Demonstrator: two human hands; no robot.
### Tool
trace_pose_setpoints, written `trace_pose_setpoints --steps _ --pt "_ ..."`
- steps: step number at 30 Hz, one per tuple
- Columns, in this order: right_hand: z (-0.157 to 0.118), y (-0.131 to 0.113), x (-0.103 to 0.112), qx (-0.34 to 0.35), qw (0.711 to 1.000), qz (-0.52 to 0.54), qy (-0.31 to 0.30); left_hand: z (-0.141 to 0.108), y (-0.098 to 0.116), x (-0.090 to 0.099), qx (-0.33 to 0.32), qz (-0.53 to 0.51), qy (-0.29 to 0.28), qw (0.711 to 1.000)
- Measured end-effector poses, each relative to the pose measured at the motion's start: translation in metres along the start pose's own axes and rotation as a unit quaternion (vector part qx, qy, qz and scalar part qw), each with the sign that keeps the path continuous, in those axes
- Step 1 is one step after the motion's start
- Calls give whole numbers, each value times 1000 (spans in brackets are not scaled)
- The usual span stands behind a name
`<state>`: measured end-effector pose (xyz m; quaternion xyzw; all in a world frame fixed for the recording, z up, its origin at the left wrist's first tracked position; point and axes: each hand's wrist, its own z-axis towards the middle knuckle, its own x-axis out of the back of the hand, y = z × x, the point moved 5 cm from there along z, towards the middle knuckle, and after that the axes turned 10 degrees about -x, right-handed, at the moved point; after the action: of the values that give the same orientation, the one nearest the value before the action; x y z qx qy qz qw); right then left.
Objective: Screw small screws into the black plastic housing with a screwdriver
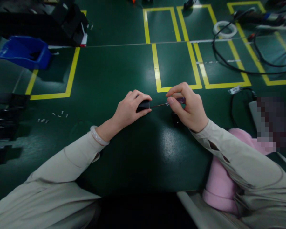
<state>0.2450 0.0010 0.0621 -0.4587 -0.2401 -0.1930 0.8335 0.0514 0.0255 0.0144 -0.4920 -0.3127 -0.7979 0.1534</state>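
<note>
My left hand [133,107] is wrapped round a small black block [143,105] on the green table, thumb and fingers on its sides. In my right hand [189,108] is a screwdriver [180,100] with a dark purple handle, held nearly level. Its thin metal shaft points left, and the tip meets the right end of the block. A small black part [175,119] lies under my right hand, partly hidden by it. Several small screws [60,114] are scattered on the table to the left.
A blue bin [26,52] stands at the back left, near a black rack [69,22]. Black parts [4,124] line the left edge. Cables [219,57], a white ring [225,29] and a pink cloth item [220,184] are at the right.
</note>
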Motion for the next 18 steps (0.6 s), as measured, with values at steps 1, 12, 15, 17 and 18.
trace_pose_setpoints --steps 1,12,15,17,18 --pt "0 0 0 -3 1000 -1 -3 0 0 0 1 -1 0 1000" --pt "0 0 0 -6 1000 -2 -5 0 -1 -1 1 -3 -3 1000" --pt "-1 1 -1 -9 1000 0 -6 0 -1 -1 2 -5 -2 1000" --pt "-1 2 -1 -10 1000 -1 1 0 -1 -1 3 -4 -3 1000" --pt "-1 2 -1 -9 1000 -2 3 0 -1 -1 4 -3 -3 1000"
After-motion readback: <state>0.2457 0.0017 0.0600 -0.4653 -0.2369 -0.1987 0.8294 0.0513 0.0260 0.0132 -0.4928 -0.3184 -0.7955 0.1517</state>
